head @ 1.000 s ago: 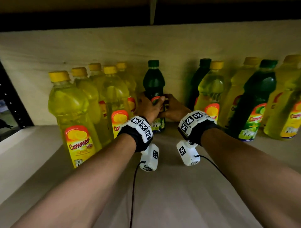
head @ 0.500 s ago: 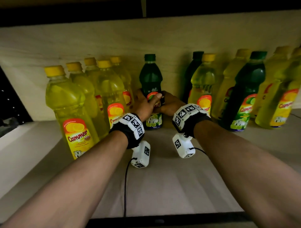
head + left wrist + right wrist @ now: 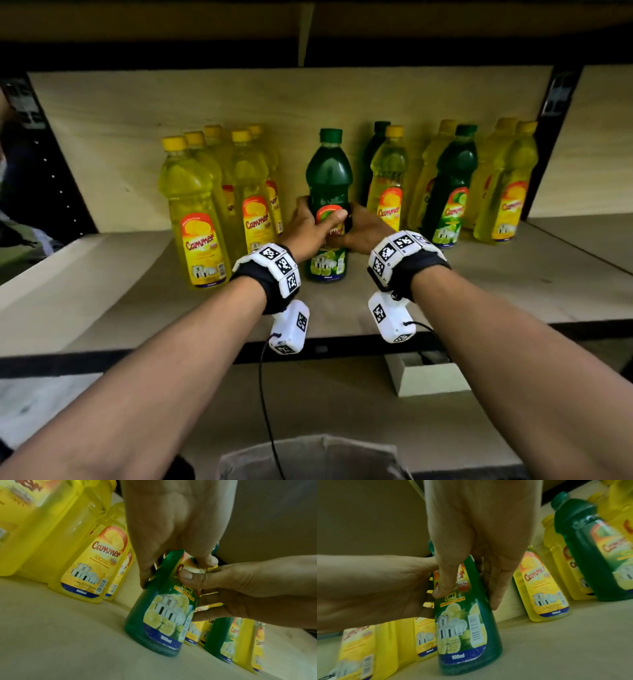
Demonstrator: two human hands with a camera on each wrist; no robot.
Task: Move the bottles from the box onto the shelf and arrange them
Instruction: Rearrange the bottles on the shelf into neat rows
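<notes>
On the shelf [image 3: 445, 274], one bottle [image 3: 329, 178] stands between a bottle cluster [image 3: 219, 192] to its left and a bottle row [image 3: 452, 178] to its right.

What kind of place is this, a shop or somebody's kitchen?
Probably a shop or stockroom. Many identical yellow bottles and green bottles of dish liquid stand in rows on a wooden shelf, and both hands hold one green bottle there.

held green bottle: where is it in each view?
Head: green bottle centre, on the shelf.
Left wrist: centre-right, below the left hand.
Right wrist: centre, below the right hand.
Shared landmark: its lime label.
</notes>
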